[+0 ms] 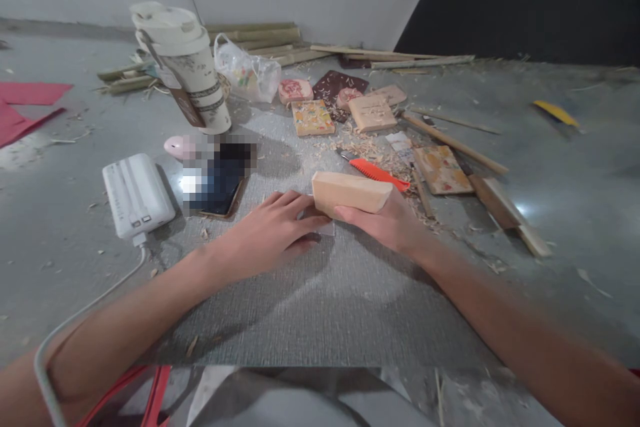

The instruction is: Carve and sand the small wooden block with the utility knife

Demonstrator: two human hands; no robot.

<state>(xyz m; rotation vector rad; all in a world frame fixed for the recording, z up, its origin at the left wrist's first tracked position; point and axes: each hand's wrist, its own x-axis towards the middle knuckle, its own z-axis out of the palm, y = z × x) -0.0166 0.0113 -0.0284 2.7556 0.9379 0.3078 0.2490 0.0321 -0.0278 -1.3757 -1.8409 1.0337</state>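
Note:
My right hand is closed round a pale wooden block, thumb on its near face, and keeps it tilted up on edge above the grey textured mat. At the block's left end lies my left hand, palm down, fingers stretched out and slightly apart. Beneath its fingertips a small pale piece of sheet shows in part. Just beyond the block rests an orange-handled knife among wood shavings.
Painted and plain wooden blocks lie ahead. A phone, a white power bank and a tall cup stand leftward; the power bank's cable crosses my left forearm. A large blade lies at right, bamboo sticks behind.

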